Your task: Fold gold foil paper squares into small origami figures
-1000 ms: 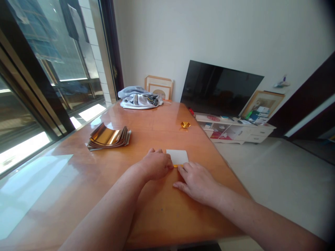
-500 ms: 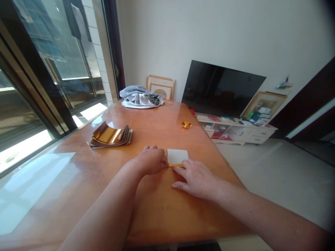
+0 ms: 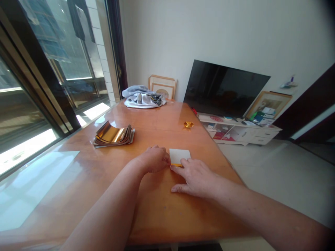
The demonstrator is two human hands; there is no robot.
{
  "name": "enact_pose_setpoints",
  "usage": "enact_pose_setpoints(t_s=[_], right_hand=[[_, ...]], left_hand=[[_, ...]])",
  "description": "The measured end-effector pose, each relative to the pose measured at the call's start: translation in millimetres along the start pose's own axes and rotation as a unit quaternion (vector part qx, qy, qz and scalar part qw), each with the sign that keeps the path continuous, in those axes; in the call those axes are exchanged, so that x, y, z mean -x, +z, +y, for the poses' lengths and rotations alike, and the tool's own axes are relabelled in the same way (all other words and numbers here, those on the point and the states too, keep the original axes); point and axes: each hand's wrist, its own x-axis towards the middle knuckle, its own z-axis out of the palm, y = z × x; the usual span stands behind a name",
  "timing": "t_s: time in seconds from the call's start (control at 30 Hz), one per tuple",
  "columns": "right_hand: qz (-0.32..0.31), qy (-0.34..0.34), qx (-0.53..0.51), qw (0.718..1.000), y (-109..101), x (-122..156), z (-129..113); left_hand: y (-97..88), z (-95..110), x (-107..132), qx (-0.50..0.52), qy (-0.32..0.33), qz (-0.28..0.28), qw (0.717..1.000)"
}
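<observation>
A small sheet of foil paper (image 3: 179, 156) lies on the wooden table with its white side up. Along its near edge runs a narrow folded gold strip. My left hand (image 3: 157, 159) is closed, its fingertips pinching the sheet's near left corner. With fingers stretched out and thumb apart, my right hand (image 3: 195, 177) presses on the gold strip and covers the near right corner. Beyond the hands stands a folded gold foil piece (image 3: 188, 124). To the left is a stack of curled gold foil sheets (image 3: 113, 135).
The glossy wooden table (image 3: 154, 223) has its right edge beside my right forearm. A bundle of grey cloth (image 3: 143, 97) lies at the far end. Past the table are a television (image 3: 225, 90) and a white cabinet (image 3: 243, 134). A glass sliding door (image 3: 52, 87) is on the left.
My right index finger has slid left along the gold strip toward my left hand. The left hand keeps its place at the corner. The whole view has shifted slightly.
</observation>
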Motion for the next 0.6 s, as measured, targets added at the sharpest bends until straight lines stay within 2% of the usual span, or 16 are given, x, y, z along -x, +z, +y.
enact_pose_setpoints(t_s=[0.17,0.27,0.33,0.4,0.6], right_hand=[[0.013,-0.007,-0.017,1.0,-5,-1,4],[0.018,0.035,-0.078,0.996,-8,-5,14],[0.001,0.085,-0.153,0.985,-8,-12,24],[-0.024,0.152,-0.26,0.953,-4,-20,33],[-0.07,0.191,-0.327,0.923,13,-47,43]], left_hand=[[6.5,-4,-5,0.006,-0.008,0.003,1.0],[11.7,-4,-8,0.001,-0.026,0.016,1.0],[15.3,-3,-10,-0.005,-0.044,0.028,0.999],[18.6,-2,-12,-0.012,-0.059,0.04,0.997],[24.2,3,-18,-0.019,-0.081,0.06,0.995]])
